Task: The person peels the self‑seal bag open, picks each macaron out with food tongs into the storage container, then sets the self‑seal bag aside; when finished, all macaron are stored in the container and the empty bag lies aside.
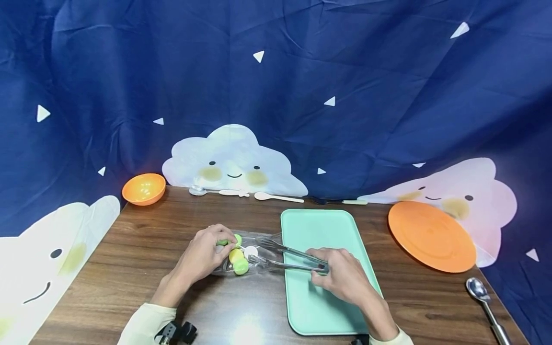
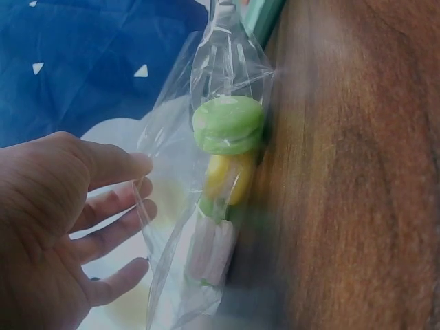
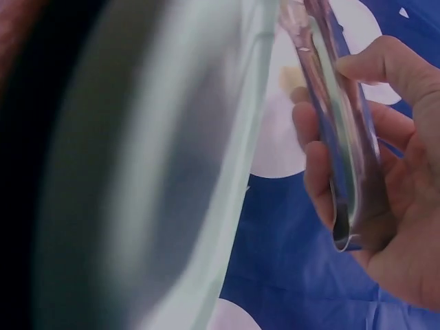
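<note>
A clear plastic bag (image 1: 258, 258) of macarons lies on the wooden table (image 1: 151, 249), just left of a mint-green tray (image 1: 315, 306). Inside it are a green macaron (image 1: 241, 267), a yellow one (image 1: 235, 255) and a white one (image 1: 251, 250). My left hand (image 1: 211, 247) pinches the bag's film at its left end; the left wrist view shows the thumb and fingers (image 2: 130, 165) on the bag (image 2: 175, 144) beside the green macaron (image 2: 228, 124) and the yellow macaron (image 2: 230, 177). Over the tray, my right hand (image 1: 340, 275) grips metal tongs (image 1: 286, 249) whose tips reach into the bag's mouth. The tongs (image 3: 344, 137) lie in its curled fingers.
An orange bowl (image 1: 143, 188) stands at the back left and an orange plate (image 1: 431, 235) at the right. Spoons (image 1: 276, 197) lie along the back edge. A metal scoop (image 1: 485, 299) rests near the front right corner. A blue cloth with cloud faces hangs behind.
</note>
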The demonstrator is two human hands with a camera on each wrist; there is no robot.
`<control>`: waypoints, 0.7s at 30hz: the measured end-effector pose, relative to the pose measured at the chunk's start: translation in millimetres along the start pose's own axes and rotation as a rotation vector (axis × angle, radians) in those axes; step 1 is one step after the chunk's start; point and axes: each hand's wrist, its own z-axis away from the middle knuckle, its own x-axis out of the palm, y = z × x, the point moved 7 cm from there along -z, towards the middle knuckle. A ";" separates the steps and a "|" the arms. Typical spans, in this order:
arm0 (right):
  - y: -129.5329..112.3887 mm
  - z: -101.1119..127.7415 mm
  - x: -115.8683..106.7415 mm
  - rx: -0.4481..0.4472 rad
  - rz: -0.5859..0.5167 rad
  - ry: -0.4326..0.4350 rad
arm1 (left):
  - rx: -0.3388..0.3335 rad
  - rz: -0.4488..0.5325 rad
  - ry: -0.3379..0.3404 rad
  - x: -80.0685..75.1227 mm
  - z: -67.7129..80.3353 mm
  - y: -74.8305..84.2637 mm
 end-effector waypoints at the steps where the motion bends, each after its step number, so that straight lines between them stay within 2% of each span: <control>1: -0.2 -0.2 1.6 -0.003 0.011 0.009 | 0.001 0.001 0.000 -0.7 0.0 -0.1; 8: -1.1 0.5 3.4 -0.018 0.029 0.036 | -0.002 -0.001 -0.010 -2.5 -0.7 0.1; 15: 10.0 7.1 -21.1 -0.005 -0.032 0.024 | -0.032 -0.038 -0.013 -1.6 -0.4 -0.7; 18: 21.3 9.7 -35.5 0.039 -0.074 0.048 | -0.029 -0.056 -0.007 -1.2 -0.1 -0.9; 21: 35.2 9.8 -44.5 0.126 -0.076 0.100 | -0.021 -0.066 0.004 -1.4 0.0 -1.0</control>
